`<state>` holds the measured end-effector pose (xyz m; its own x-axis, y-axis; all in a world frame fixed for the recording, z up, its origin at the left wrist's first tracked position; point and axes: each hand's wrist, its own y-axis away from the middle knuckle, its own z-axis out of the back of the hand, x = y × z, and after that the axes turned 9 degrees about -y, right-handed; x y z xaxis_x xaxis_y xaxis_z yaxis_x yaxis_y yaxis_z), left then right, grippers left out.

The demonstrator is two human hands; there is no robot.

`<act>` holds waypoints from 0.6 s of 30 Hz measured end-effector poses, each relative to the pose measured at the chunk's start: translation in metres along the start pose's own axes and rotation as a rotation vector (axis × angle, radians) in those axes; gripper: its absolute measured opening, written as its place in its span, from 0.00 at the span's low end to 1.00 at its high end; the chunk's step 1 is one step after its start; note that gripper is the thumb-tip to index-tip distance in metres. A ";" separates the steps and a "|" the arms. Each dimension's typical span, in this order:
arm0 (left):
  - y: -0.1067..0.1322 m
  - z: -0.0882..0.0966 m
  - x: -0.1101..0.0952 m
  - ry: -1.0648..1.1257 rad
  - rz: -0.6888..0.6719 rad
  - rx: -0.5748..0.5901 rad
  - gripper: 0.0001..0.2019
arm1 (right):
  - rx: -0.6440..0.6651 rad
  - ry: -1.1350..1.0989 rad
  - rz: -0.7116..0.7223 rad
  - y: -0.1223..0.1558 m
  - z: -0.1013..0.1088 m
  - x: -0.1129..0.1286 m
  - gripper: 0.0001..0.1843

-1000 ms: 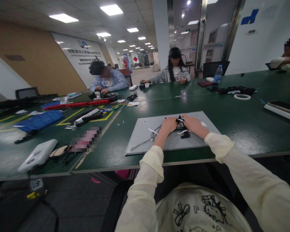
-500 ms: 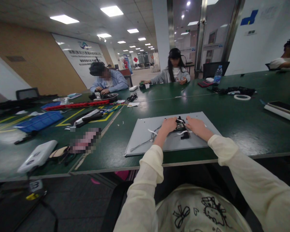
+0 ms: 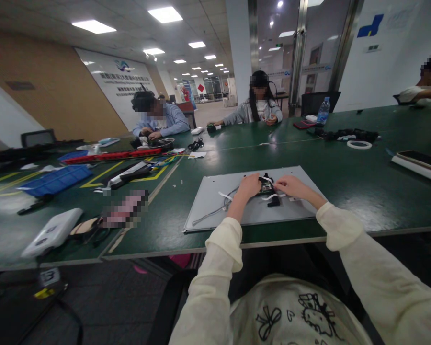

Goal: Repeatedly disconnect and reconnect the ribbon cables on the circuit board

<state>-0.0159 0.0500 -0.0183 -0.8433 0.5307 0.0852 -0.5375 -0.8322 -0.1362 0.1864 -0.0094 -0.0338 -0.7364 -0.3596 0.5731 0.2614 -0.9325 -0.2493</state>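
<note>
A grey-white panel (image 3: pixel 208 211) lies on the green table. On it is a small black-framed device with a circuit board (image 3: pixel 266 186), a black block-like part (image 3: pixel 273 202) sticking out toward me. My left hand (image 3: pixel 250 186) has its fingers curled against the device's left side. My right hand (image 3: pixel 293 187) is closed in a pinch at the right end of a white strip (image 3: pixel 266 179), which crosses the device's top. Another white strip (image 3: pixel 272 197) lies lower down. A grey cable (image 3: pixel 209 218) runs left from under my left hand, with a white tie (image 3: pixel 225 196) beside it.
Left of the panel lie a pink phone-like object (image 3: pixel 127 208), a white box (image 3: pixel 53 232) and a blue basket (image 3: pixel 55 179). Two co-workers sit across the table. At right are a water bottle (image 3: pixel 323 111), a tape roll (image 3: pixel 359 144) and a phone on a white box (image 3: pixel 420 165).
My right hand has shifted slightly, its fingers coming together in a pinch at the white strip's right end. My left hand stays at the device's left side.
</note>
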 end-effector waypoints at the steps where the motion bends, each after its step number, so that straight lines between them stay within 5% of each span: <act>1: 0.000 0.001 0.000 -0.009 0.002 0.008 0.19 | 0.027 -0.007 -0.002 0.000 0.000 0.001 0.19; 10: 0.006 0.007 -0.005 -0.056 0.002 -0.027 0.18 | 0.225 -0.101 -0.050 0.005 0.009 0.010 0.24; 18: 0.014 0.017 -0.011 0.021 0.037 -0.118 0.21 | 0.202 -0.261 -0.162 0.010 0.015 0.019 0.23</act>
<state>-0.0141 0.0293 -0.0040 -0.8614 0.5047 0.0573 -0.5014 -0.8270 -0.2542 0.1844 -0.0261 -0.0137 -0.6011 -0.1792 0.7788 0.2921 -0.9564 0.0054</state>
